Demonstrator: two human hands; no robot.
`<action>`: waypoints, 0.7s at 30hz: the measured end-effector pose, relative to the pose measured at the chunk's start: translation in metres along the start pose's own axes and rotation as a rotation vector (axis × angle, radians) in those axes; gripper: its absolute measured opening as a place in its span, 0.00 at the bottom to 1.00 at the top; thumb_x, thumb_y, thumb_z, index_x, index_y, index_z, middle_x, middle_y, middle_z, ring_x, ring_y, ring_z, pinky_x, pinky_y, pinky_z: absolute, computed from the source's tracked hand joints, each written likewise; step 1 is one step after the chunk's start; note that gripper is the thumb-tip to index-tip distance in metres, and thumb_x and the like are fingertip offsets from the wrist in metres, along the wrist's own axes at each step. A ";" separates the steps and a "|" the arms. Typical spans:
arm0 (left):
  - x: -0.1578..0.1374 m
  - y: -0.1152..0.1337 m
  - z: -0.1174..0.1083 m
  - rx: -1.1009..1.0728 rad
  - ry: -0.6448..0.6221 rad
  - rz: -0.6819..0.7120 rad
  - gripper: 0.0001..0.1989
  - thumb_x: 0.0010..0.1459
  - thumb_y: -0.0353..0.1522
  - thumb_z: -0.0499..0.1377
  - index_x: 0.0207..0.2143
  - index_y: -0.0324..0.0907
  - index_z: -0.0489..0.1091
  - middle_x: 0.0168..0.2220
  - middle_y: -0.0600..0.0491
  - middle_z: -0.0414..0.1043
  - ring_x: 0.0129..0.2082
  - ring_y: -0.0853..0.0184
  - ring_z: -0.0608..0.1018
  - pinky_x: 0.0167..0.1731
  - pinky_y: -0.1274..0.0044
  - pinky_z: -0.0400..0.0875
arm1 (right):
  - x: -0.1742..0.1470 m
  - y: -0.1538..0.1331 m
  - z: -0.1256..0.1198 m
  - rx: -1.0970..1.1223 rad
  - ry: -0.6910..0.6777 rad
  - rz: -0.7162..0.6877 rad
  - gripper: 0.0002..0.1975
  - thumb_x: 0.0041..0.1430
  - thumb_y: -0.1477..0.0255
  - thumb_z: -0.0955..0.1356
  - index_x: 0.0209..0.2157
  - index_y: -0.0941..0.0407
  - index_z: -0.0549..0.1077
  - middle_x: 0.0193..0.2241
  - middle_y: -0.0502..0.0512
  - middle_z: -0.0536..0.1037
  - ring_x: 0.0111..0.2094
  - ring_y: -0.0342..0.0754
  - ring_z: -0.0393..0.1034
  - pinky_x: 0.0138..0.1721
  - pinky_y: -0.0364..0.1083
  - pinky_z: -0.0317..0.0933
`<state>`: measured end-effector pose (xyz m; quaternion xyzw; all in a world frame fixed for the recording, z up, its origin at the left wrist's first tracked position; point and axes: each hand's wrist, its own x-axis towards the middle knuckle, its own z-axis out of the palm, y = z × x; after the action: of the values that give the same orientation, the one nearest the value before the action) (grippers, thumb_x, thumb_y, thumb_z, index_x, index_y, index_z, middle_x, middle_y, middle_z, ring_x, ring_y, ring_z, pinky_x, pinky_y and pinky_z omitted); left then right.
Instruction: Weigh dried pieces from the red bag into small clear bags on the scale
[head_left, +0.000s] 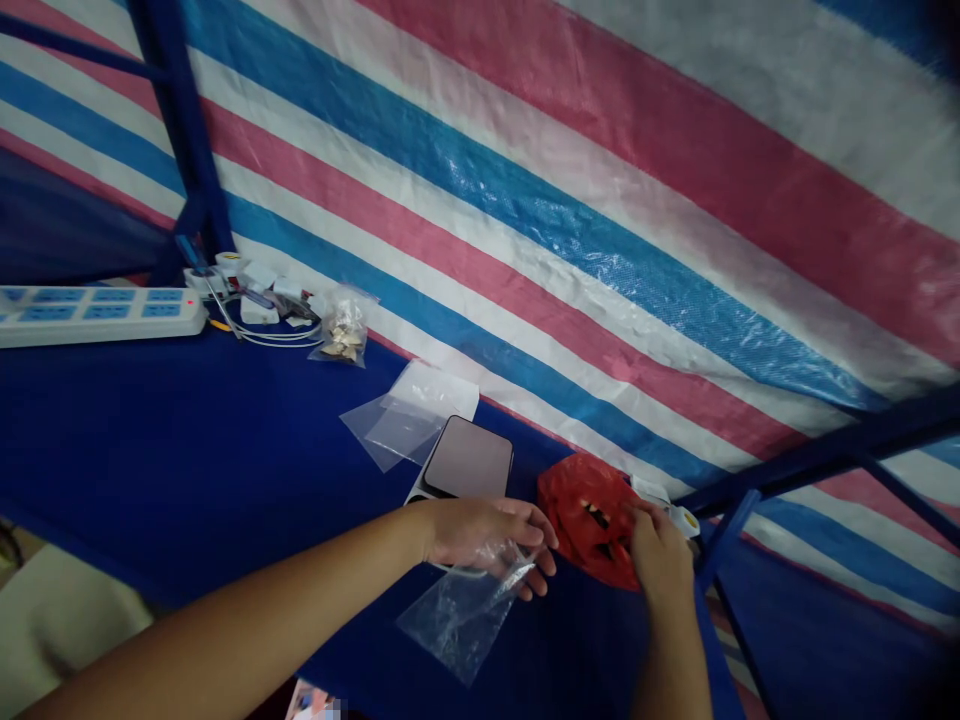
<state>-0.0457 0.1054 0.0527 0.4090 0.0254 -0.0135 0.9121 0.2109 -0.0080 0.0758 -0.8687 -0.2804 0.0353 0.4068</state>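
Note:
My left hand (491, 540) has its fingers loosely curled around a small clear plastic bag (457, 620), which hangs below the palm. A red plastic bag (574, 500) stands to the right, its mouth partly open on small pale pieces (596, 514). At its right edge, my right hand (664, 555) is closed on the red plastic; some of its fingertips are hidden. Just behind my left wrist lies a flat device, perhaps a small scale, with a shiny grey plate (469, 458) and a white base.
Clear plastic sheets or bags (397, 425) and a white sheet (442, 388) lie behind the device. Further left are a bag of pale pieces (345, 335), cables (277, 340) and a power strip (105, 312). A striped tarp (480, 230) and blue frame bars (795, 450) border the blue table (187, 430).

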 end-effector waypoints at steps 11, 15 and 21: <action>0.002 -0.005 0.001 -0.048 0.010 0.038 0.25 0.48 0.43 0.72 0.44 0.40 0.71 0.40 0.49 0.75 0.40 0.61 0.80 0.47 0.64 0.71 | 0.015 0.019 0.016 0.784 -0.241 0.068 0.14 0.43 0.63 0.73 0.32 0.54 0.75 0.31 0.55 0.80 0.37 0.54 0.77 0.40 0.53 0.72; 0.003 -0.007 0.000 -0.055 0.011 0.041 0.24 0.48 0.42 0.71 0.44 0.41 0.72 0.40 0.49 0.75 0.40 0.61 0.80 0.47 0.65 0.71 | 0.014 0.020 0.030 0.325 -0.097 -0.174 0.19 0.42 0.66 0.72 0.38 0.57 0.80 0.39 0.61 0.82 0.45 0.62 0.73 0.52 0.59 0.66; 0.004 -0.008 0.000 -0.048 0.019 0.043 0.24 0.48 0.42 0.72 0.43 0.40 0.72 0.40 0.49 0.75 0.40 0.61 0.79 0.47 0.65 0.70 | 0.004 0.021 0.059 -0.495 -0.103 -0.622 0.22 0.59 0.66 0.71 0.52 0.62 0.76 0.53 0.72 0.75 0.55 0.63 0.70 0.57 0.60 0.63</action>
<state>-0.0425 0.1003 0.0468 0.3875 0.0258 0.0106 0.9215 0.2064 0.0239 0.0217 -0.8113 -0.5500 -0.1145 0.1617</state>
